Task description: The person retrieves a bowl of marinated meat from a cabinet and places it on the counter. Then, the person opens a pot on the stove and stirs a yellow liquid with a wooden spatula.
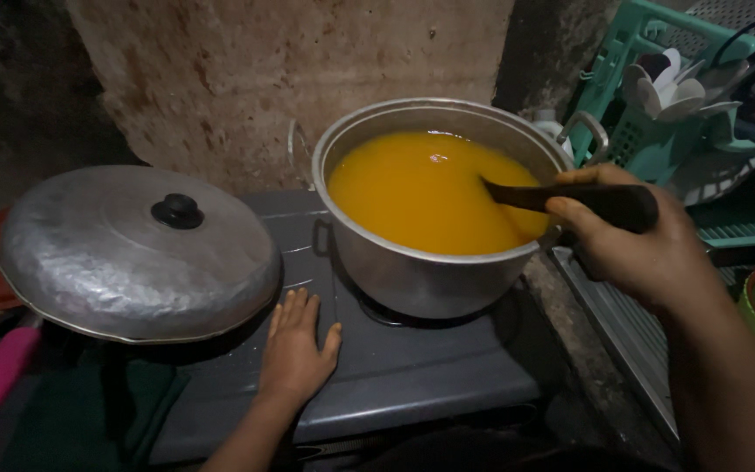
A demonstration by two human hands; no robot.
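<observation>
On the grey stove top (412, 376), one metal pot (434, 253) of orange liquid (412, 197) is set, nearly full. One dark ladle handle (570, 199) is clasped by the right hand (635, 240), fingers wrapped tight around it, the far end being sunk in the liquid. The left hand (294, 345) is laid flat and spread on the stove top, just beside the pot, nothing being pinched. Since the liquid lies close to the rim, it could be slopped over by a brisk stir; the left hand could be scalded or burnt, so near the pot wall. One domed lid (133, 253) with one black knob (176, 211) is seen at left, one teal rack (657, 140) at right.
</observation>
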